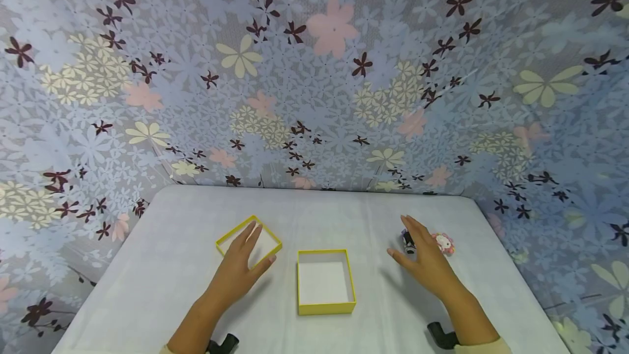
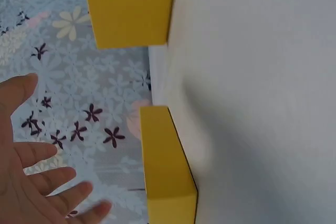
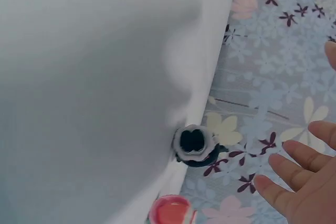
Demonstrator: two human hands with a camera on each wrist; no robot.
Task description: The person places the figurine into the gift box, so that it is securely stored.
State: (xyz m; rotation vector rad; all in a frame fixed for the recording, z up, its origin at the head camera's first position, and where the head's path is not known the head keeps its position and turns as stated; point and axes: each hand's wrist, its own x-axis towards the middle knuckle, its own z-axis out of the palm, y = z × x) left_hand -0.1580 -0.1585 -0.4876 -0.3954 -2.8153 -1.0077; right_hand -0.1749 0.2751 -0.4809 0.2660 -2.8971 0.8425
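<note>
An open square box with yellow sides and a white inside stands at the middle of the table. Left of it, turned at an angle, lies a shallower yellow-rimmed piece that looks like its lid. My left hand hovers over that piece, fingers spread, holding nothing. My right hand is held above the table with fingers apart, also holding nothing. Close to its fingers stands a small dark-and-white figurine, partly hidden by the hand. A pink-and-white figurine stands just right of it.
A white cloth covers the table. Behind and beside it rises flowered wallpaper. Black wrist-camera mounts show under both forearms.
</note>
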